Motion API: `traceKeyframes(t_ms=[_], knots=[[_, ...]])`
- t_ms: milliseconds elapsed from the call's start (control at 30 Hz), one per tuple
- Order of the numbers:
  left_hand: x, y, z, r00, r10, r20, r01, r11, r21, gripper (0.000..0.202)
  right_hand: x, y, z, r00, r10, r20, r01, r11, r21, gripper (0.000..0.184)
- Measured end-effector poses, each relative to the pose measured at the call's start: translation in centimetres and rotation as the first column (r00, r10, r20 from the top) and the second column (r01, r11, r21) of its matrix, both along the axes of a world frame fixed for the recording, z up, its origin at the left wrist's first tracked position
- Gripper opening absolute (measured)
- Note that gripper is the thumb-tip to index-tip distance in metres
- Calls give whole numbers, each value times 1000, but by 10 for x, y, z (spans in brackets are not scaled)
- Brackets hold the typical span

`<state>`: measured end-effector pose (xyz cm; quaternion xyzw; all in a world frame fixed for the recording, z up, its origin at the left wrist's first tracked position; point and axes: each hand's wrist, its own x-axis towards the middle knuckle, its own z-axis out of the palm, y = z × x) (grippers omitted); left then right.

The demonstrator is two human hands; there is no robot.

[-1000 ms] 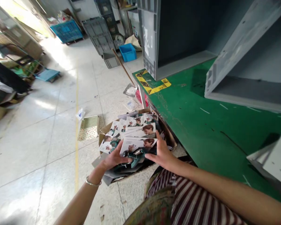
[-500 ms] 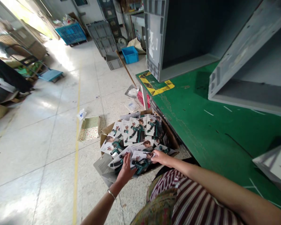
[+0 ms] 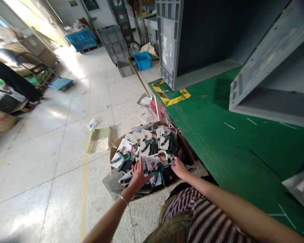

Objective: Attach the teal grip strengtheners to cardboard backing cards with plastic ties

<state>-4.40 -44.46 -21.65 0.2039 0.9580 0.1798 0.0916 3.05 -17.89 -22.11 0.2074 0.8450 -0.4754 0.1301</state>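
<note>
An open cardboard box [image 3: 190, 153] on the floor beside the green table holds several carded packs [image 3: 149, 143] of teal hand grippers. My left hand [image 3: 138, 175] rests on the packs at the box's near side, fingers stretched over them, a bracelet on the wrist. My right hand [image 3: 179, 167] reaches in from the right, and its fingers close on the edge of one pack [image 3: 160, 167] lying between the two hands.
A green table [image 3: 230, 141] runs along the right, with grey plastic crates [image 3: 192, 37] lying on their sides on it. Yellow-black tape marks its corner. On the tiled floor lie a small box lid [image 3: 99, 139], blue crates [image 3: 143, 60] and a stick.
The stack of packs I held above the box a second ago is down in the box. Both hands now lie low among the packs, and the view has shifted slightly.
</note>
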Motion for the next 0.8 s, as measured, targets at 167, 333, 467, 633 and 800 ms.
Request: traceKeyframes(t_ms=[167,333,467,633,800], knots=[[13,56,-30,990,120,-69,-124,990,-65,124,-5,8,-5,997,14,70,-20,996,86,58],[1,57,-24,994,62,-89,-67,996,-53,104,-1,5,11,972,214,98,-220,974,54,54],[23,61,-16,985,127,-114,-127,992,6,91,26,-5,51,917,399,-19,-399,917,-4,28],[25,93,26,949,-34,-315,153,920,361,37,77,17,126,870,445,-215,-449,893,30,24],[30,189,113,912,-394,-116,367,653,662,28,174,86,191,821,-83,-565,247,944,220,36]])
